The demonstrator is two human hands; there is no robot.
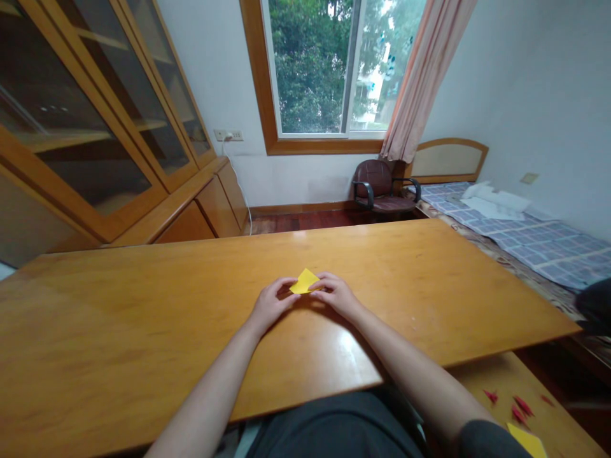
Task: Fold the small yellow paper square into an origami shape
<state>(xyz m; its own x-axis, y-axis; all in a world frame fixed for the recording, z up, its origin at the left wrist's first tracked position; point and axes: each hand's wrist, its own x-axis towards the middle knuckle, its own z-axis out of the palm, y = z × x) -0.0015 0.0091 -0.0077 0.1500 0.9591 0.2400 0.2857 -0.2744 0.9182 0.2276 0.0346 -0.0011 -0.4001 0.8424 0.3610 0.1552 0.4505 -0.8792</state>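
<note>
A small folded piece of yellow paper (304, 280) is held between my two hands over the middle of the wooden table, one corner pointing away from me. My left hand (273, 304) pinches its left corner between thumb and fingers. On the opposite side, my right hand (337, 294) grips the right corner, its fingers partly covering the paper. The fold layers are too small to make out.
The wooden table (167, 331) spreads out on both sides. On a lower surface (496, 375) at bottom right lie several small red pieces (520, 410) and another yellow sheet (527, 440). Beyond are a cabinet (191, 219), an armchair (377, 184) and a bed (520, 229).
</note>
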